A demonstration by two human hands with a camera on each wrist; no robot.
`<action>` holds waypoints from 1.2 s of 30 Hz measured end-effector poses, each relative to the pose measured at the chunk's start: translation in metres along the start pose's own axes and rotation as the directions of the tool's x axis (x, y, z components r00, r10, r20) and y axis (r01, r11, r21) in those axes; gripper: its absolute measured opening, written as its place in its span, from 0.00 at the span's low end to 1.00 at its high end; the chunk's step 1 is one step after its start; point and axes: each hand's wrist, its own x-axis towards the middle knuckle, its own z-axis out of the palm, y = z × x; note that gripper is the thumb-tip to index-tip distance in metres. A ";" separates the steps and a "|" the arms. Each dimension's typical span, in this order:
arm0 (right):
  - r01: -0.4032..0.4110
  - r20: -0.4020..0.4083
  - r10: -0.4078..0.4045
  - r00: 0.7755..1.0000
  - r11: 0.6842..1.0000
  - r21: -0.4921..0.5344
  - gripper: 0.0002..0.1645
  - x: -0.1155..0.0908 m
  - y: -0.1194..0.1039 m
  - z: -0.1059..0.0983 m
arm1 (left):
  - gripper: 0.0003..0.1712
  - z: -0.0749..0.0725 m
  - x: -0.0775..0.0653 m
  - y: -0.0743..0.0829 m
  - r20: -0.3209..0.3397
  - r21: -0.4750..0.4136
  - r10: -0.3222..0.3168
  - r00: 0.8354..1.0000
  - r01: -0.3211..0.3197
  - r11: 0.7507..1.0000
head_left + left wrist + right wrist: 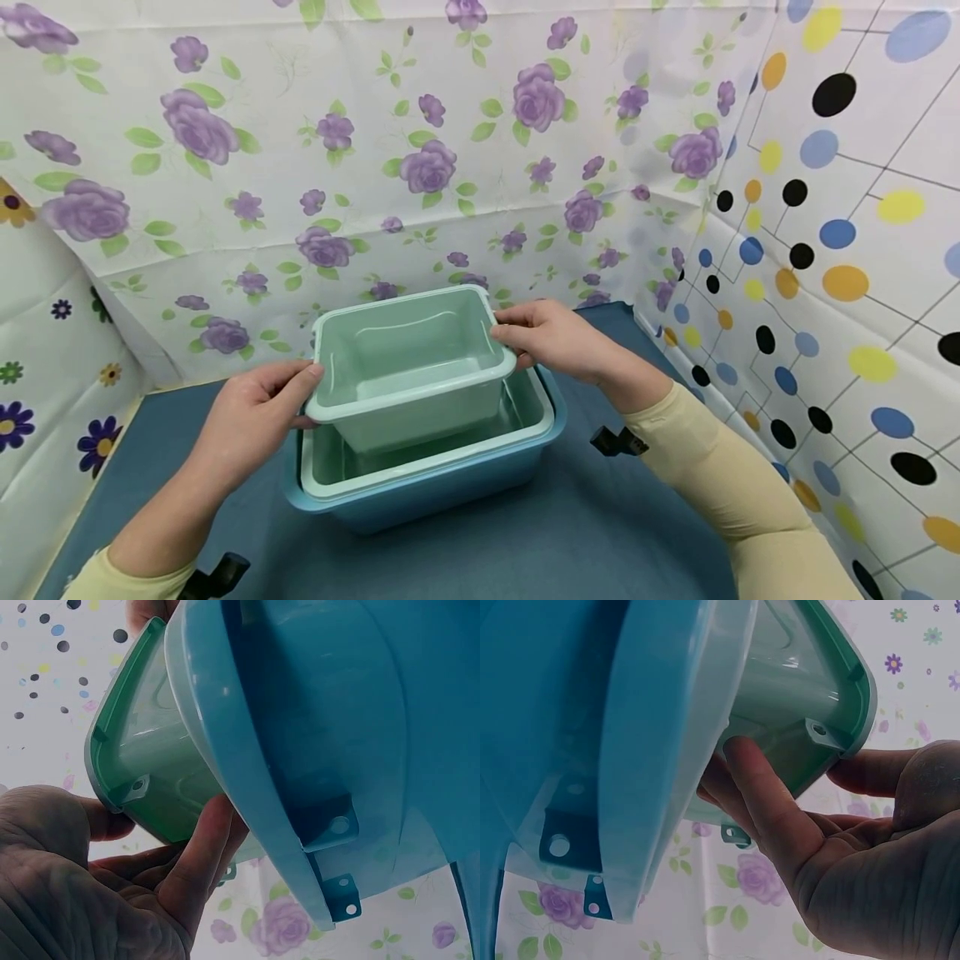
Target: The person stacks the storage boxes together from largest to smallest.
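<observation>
A small pale green plastic bin [420, 421] is tilted above a larger light green bin [427, 473], its lower part inside that bin's opening. The larger green bin sits nested in a blue bin [442, 497] on the table. My left hand [251, 417] grips the small bin's left end, thumb on the rim and fingers beneath. At the opposite end, my right hand [555, 337] pinches the rim with the thumb on top. Both wrist views show the small bin [161, 742] between thumb and fingers, with holed tabs under its rim.
A dark blue cloth [600, 533] covers the table. Behind it hangs a white sheet with purple flowers [427, 167]. A dotted sheet [847, 250] stands along the right side, and another flowered sheet [52, 333] along the left.
</observation>
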 end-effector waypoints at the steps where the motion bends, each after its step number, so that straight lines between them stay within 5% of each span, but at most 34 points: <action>1: 0.000 0.001 0.000 1.000 1.000 0.003 0.33 0.000 0.001 0.000 | 0.37 0.000 0.000 0.000 0.001 -0.002 -0.001 1.000 0.001 1.000; 36: -0.018 0.012 0.019 1.000 1.000 -0.015 0.31 -0.001 0.009 0.004 | 0.39 0.004 -0.003 -0.004 0.033 0.002 -0.049 0.998 0.049 0.999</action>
